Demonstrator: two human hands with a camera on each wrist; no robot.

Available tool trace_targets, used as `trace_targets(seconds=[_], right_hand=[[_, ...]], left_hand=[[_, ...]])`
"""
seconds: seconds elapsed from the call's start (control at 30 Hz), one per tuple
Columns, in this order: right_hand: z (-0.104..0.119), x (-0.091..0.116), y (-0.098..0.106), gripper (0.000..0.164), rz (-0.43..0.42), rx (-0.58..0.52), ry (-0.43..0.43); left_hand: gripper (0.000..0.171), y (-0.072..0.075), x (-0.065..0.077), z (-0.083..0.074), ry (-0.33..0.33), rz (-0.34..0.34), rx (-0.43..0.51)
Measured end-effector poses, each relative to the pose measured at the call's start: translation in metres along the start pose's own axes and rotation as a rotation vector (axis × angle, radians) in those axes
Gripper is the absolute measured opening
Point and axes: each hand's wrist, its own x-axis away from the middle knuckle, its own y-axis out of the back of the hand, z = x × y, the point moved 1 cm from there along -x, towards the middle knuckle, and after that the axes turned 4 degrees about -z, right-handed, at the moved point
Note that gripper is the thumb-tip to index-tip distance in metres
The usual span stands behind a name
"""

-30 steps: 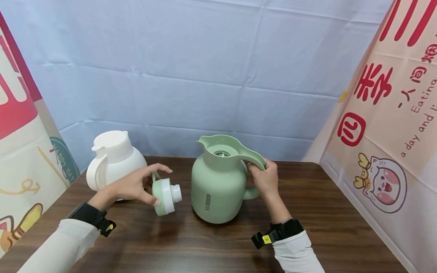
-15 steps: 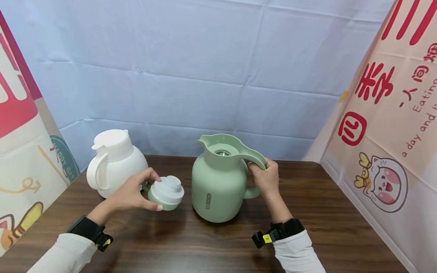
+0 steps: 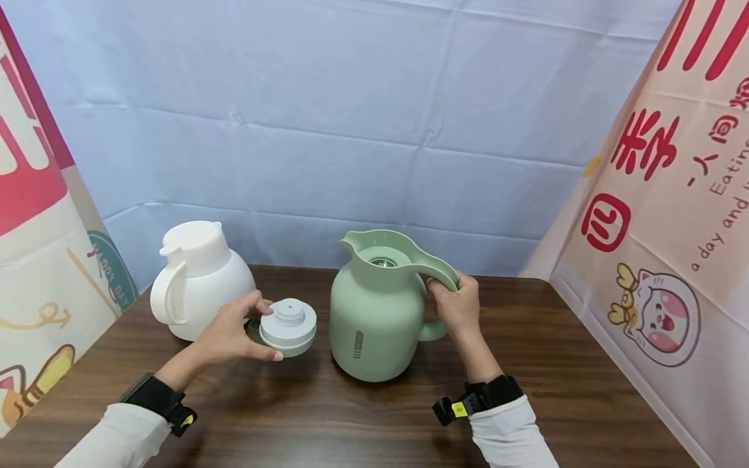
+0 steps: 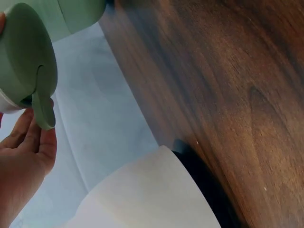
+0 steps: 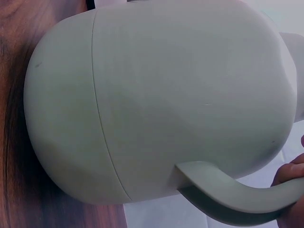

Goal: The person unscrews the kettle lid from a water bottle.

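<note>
A green thermos jug (image 3: 374,312) stands upright on the table with its mouth uncovered. My right hand (image 3: 458,304) grips its handle; the right wrist view shows the jug's side and the lower handle (image 5: 237,192). Left of the jug, my left hand (image 3: 231,335) holds the jug's lid (image 3: 289,328) by its rim, above the table. The lid is upside down, its white stopper end up and its green top (image 4: 28,52) facing down. In the left wrist view a small green tab (image 4: 43,107) hangs from the lid beside my fingers.
A white thermos jug (image 3: 201,279) with its lid on stands behind my left hand, its handle toward the left. The brown wooden table (image 3: 351,429) runs back to a pale blue cloth (image 3: 351,130). Printed cloths hang on both sides.
My left hand has turned the lid from lying sideways, stopper pointing right, to stopper end up. The green jug and my right hand have stayed in place.
</note>
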Motion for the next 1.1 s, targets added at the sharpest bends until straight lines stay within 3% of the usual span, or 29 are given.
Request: trace_targets(seconds=[0.43,0.67,1.1], right_hand=[[-0.004,-0.001,0.000,0.035,-0.031,0.044,0.053],[-0.004,-0.001,-0.001,0.035,-0.027,0.028,0.061],[-0.001,0.000,0.000,0.035,-0.005,0.019,0.038]], left_hand=[[0.064,-0.020,0.007,0.009,0.056,0.128,-0.105],[0.065,-0.026,0.010,0.012,0.141,0.180,-0.111],[0.067,-0.034,0.013,0.016,0.137,0.242,-0.124]])
